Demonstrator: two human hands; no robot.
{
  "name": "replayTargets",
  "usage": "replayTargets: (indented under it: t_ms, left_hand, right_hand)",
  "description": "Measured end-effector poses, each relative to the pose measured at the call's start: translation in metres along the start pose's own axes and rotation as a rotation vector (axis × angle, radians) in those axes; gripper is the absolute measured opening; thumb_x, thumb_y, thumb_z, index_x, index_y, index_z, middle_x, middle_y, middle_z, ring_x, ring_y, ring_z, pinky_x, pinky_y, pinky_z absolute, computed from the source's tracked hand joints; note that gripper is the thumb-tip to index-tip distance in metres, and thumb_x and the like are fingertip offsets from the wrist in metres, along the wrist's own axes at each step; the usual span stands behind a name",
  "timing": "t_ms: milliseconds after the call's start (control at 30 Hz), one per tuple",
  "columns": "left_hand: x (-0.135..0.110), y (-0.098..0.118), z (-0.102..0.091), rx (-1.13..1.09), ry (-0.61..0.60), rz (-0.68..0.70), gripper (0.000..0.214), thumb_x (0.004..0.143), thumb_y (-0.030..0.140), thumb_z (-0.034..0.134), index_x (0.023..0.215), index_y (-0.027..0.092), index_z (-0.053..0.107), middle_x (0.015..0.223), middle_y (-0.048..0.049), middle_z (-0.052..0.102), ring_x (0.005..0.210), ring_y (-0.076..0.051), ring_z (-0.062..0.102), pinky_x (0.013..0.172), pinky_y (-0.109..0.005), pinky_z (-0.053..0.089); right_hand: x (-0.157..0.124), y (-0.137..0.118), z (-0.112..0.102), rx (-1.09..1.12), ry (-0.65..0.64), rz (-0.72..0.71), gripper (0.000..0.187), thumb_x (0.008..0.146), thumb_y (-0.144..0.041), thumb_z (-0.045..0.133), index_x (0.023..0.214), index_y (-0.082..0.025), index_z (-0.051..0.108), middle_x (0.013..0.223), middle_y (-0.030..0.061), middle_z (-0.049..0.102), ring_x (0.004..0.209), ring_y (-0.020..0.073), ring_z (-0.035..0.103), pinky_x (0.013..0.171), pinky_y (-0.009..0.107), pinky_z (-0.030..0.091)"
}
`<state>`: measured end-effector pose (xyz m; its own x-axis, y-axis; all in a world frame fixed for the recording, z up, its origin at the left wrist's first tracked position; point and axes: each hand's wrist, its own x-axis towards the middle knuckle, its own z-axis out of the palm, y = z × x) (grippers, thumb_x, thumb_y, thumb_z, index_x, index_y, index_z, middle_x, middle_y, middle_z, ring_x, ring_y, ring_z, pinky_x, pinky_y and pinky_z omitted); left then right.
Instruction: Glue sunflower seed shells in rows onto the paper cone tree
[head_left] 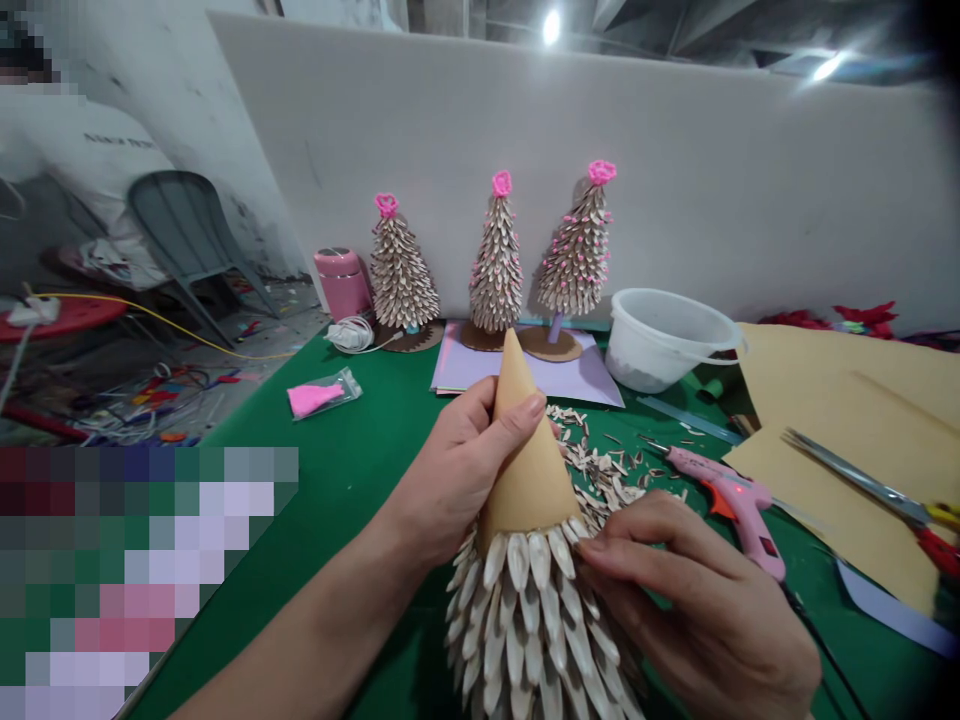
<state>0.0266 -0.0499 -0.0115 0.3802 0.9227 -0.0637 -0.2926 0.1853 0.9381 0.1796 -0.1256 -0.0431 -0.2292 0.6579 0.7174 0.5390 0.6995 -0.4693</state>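
Note:
A tan paper cone (pixel 531 470) stands upright in front of me, its lower part covered with overlapping rows of pale seed shells (pixel 536 610). My left hand (pixel 469 460) wraps round the bare upper part, thumb across the front. At the right end of the top row, my right hand (pixel 690 600) pinches a seed shell against the cone; its fingertips cover most of that shell. Behind the cone lies a pile of loose seed shells (pixel 600 475). A pink hot glue gun (pixel 727 490) with a lit red light rests right of the pile.
Three finished shell trees (pixel 403 270) with pink tops stand at the back, near a white tub (pixel 667 335). Scissors (pixel 862 480) lie on brown paper (pixel 847 390) at right. A pink packet (pixel 322 395) sits on the green tablecloth (pixel 315 500). A person sits beyond, at far left.

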Motion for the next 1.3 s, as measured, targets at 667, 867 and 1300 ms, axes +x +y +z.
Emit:
replayTargets:
  t_ms: [667, 867, 1300]
  left_hand:
    - [-0.001, -0.001, 0.0, 0.015, -0.051, -0.012, 0.021, 0.076, 0.035, 0.057, 0.086, 0.018, 0.051, 0.07, 0.0022, 0.05, 0.064, -0.012, 0.054, 0.059, -0.024, 0.044]
    - [0.0, -0.002, -0.001, 0.002, -0.065, -0.024, 0.02, 0.077, 0.035, 0.056, 0.087, 0.018, 0.05, 0.07, -0.0001, 0.057, 0.061, -0.012, 0.054, 0.058, -0.026, 0.046]
    - [0.001, -0.002, -0.002, -0.111, -0.115, -0.143, 0.019, 0.076, 0.03, 0.058, 0.087, 0.015, 0.052, 0.075, -0.0048, 0.062, 0.067, -0.014, 0.06, 0.06, -0.025, 0.048]
  right_hand:
    - [0.005, -0.001, 0.0, 0.033, -0.019, -0.025, 0.02, 0.069, -0.001, 0.059, 0.086, -0.011, 0.062, 0.073, 0.0068, 0.062, 0.063, 0.0122, 0.057, 0.053, 0.023, 0.05]
    - [-0.002, 0.0, 0.002, 0.102, -0.03, 0.022, 0.027, 0.07, -0.001, 0.06, 0.094, -0.014, 0.061, 0.078, 0.0051, 0.061, 0.067, 0.0122, 0.056, 0.057, 0.024, 0.049]
    - [-0.007, 0.008, -0.01, 0.187, -0.119, 0.099, 0.037, 0.073, -0.011, 0.064, 0.106, -0.026, 0.056, 0.085, 0.0001, 0.047, 0.076, 0.0118, 0.049, 0.061, 0.025, 0.044]
